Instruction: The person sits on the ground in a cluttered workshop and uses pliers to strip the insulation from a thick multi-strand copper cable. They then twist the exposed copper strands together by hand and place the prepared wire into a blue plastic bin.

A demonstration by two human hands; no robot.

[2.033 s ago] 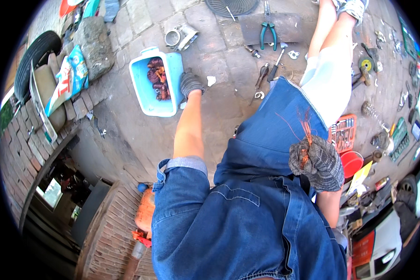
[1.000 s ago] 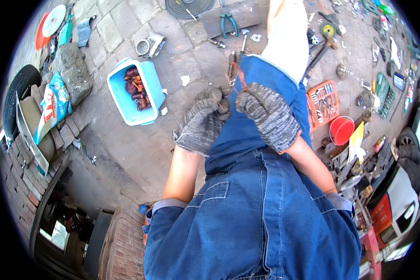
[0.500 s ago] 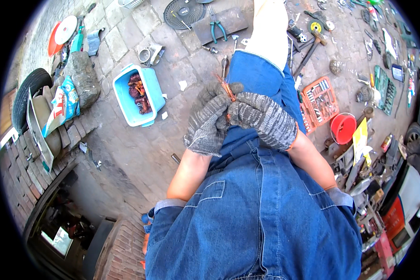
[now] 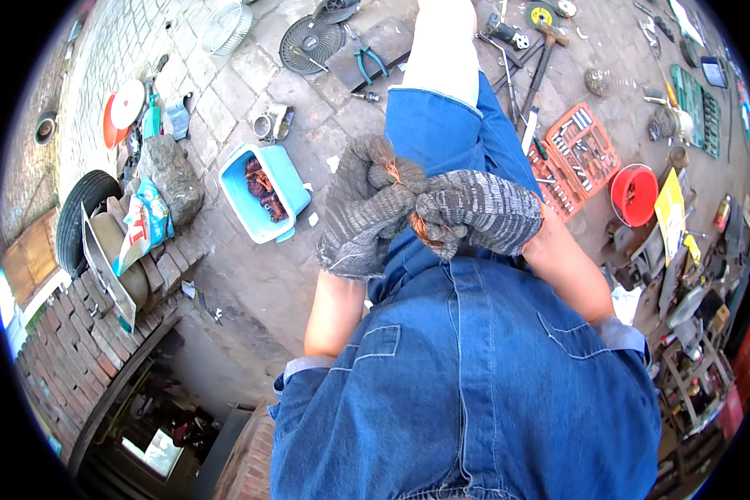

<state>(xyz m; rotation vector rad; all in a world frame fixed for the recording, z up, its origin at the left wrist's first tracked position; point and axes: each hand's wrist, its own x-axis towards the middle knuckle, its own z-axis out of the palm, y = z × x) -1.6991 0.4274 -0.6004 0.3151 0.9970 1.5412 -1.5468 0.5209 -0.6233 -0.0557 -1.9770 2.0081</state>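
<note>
Both my hands wear grey knitted gloves and meet in front of my lap. My left hand [image 4: 360,212] is closed, with orange-brown strands showing at its fingertips. My right hand [image 4: 479,215] is closed too, its fingers pressed against the left ones. Between them they grip a small bundle of copper wire [image 4: 421,227], which pokes out below the knuckles. Most of the bundle is hidden by the gloves. To the left, a light blue plastic basin [image 4: 235,185] on the paving contains several dark reddish copper coils [image 4: 262,190].
An open orange socket set [image 4: 577,158] and a red bucket [image 4: 634,197] lie to my right. Beyond my legs are a hammer [image 4: 545,62], teal-handled pliers [image 4: 370,64] and a round black grille [image 4: 311,44]. A rock [image 4: 169,177] and a tyre [image 4: 85,218] stand at left.
My hands have turned and shifted around the copper bundle. Its strands stood up above the fingers before; now more shows below the right knuckles. The whole view has swung slightly.
</note>
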